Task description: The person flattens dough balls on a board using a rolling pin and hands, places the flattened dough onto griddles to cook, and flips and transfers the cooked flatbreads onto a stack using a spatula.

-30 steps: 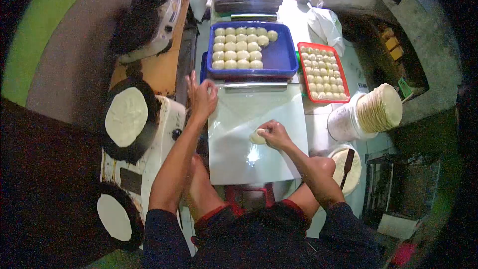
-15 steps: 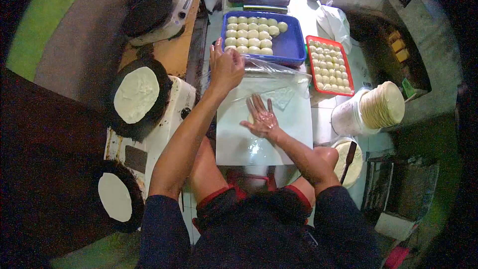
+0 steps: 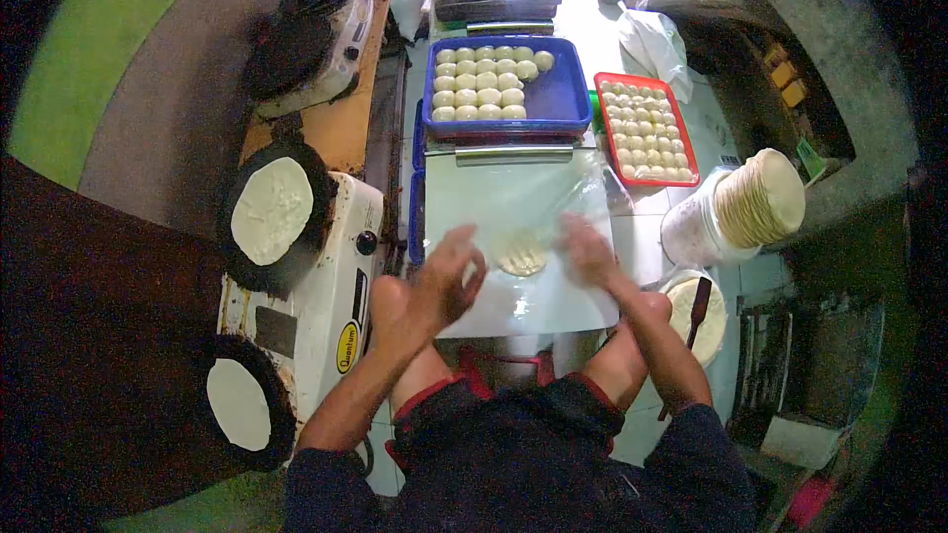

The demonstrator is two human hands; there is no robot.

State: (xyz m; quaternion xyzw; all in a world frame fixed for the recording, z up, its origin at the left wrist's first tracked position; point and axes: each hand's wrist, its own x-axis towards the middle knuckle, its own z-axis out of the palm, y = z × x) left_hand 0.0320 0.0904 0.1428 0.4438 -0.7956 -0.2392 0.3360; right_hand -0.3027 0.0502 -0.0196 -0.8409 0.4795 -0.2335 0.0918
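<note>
A flattened piece of dough [image 3: 521,255] lies on the white board [image 3: 484,311], with finger marks across its face. To its left, my left hand [image 3: 450,274] is over the board's left edge, its fingers curved and apart, holding nothing visible. My right hand [image 3: 590,252] is on the dough's right, near the clear plastic sheet [image 3: 590,186]; its fingers are smeared by motion. Beyond the board stands a blue tray [image 3: 563,99] with several rows of round dough balls [image 3: 489,81].
At left, two dark pans [image 3: 321,192] [image 3: 281,410] hold flat dough rounds beside a white stove [image 3: 326,316]. Right of the board are a red tray [image 3: 644,181] of dough balls, a tub [image 3: 691,229] with stacked rounds [image 3: 755,207], and a dark-handled tool [image 3: 699,306].
The dough, a small lump earlier and then under my right hand, is now uncovered and flatter. My left hand has come back from the blue tray's edge; my right hand has moved right.
</note>
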